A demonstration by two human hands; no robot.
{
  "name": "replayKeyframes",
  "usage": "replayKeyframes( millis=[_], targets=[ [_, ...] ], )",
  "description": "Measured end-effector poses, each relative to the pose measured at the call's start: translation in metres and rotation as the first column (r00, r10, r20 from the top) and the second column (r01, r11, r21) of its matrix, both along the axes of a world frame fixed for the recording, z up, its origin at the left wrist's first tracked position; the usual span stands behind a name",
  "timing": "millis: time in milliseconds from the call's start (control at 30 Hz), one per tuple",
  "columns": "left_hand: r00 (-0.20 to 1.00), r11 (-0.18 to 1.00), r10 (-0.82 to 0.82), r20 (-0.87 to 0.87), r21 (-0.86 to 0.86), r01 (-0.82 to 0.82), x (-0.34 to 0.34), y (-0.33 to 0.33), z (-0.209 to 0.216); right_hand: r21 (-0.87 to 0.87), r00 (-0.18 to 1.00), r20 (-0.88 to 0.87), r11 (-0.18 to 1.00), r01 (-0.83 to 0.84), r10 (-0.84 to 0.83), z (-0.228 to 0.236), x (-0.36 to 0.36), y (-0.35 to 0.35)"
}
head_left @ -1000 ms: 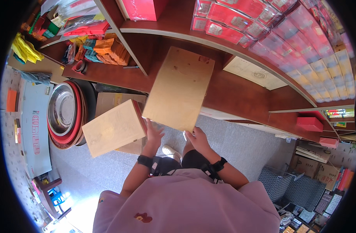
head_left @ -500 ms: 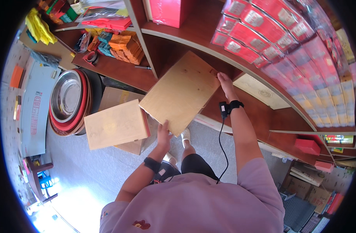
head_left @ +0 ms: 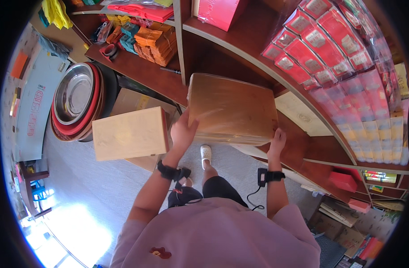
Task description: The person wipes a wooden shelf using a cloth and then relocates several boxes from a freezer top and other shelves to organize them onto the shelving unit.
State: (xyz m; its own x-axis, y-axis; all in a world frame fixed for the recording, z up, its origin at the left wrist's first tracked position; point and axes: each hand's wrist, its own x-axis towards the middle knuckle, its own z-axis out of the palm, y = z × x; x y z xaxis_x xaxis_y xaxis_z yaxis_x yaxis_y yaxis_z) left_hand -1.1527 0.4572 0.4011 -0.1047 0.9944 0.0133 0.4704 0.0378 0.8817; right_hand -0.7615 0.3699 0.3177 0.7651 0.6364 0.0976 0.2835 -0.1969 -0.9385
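Note:
Between my hands is a flat brown rectangular box with a shiny, plastic-like surface, held in front of the shelf unit. My left hand grips its left edge, thumb on the upper face and the other fingers partly hidden. At its lower right corner my right hand is closed on the edge. A similar pale tan box lies to the left on a cardboard carton, apart from my left hand.
Round metal and red trays are stacked at the left. Orange paper bundles lie on the upper-left shelf. Wrapped red packs fill the upper right. Another pale box sits on the shelf behind my right hand.
The held box has turned from a slant to nearly level, and its face looks darker and glossier. My left hand has risen to its left edge; my right hand has come down and nearer.

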Motion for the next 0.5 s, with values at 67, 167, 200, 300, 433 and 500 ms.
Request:
replayKeyframes(
  millis=[67, 167, 200, 300, 433, 500],
  targets=[
    [0.982, 0.994, -0.062, -0.176, 0.076, 0.077, -0.001, 0.029, -0.013, 0.129, 0.998, -0.054, 0.991, -0.027, 0.034, 0.000, -0.006, -0.005],
    [0.962, 0.996, -0.085, -0.261, -0.015, 0.084, -0.008, 0.086, -0.033, -0.074, 0.959, 0.193, 0.978, -0.196, 0.207, 0.017, -0.030, 0.003],
    [0.966, 0.997, -0.065, -0.250, 0.011, 0.070, -0.001, 0.098, -0.036, -0.109, 0.903, 0.349, 0.968, -0.226, 0.250, 0.017, -0.034, 0.004],
    [0.952, 0.994, -0.105, -0.289, -0.053, 0.094, 0.025, 0.131, -0.031, -0.118, 0.860, 0.418, 0.956, -0.267, 0.292, 0.042, -0.047, 0.001],
    [0.973, 0.997, -0.059, -0.223, 0.031, 0.067, 0.031, 0.182, -0.064, -0.179, 0.852, 0.382, 0.933, -0.312, 0.358, 0.020, -0.060, 0.027],
    [0.948, 0.995, -0.089, -0.305, 0.017, 0.098, 0.043, 0.200, -0.071, -0.199, 0.893, 0.285, 0.933, -0.299, 0.347, 0.011, -0.062, 0.038]
  ],
)
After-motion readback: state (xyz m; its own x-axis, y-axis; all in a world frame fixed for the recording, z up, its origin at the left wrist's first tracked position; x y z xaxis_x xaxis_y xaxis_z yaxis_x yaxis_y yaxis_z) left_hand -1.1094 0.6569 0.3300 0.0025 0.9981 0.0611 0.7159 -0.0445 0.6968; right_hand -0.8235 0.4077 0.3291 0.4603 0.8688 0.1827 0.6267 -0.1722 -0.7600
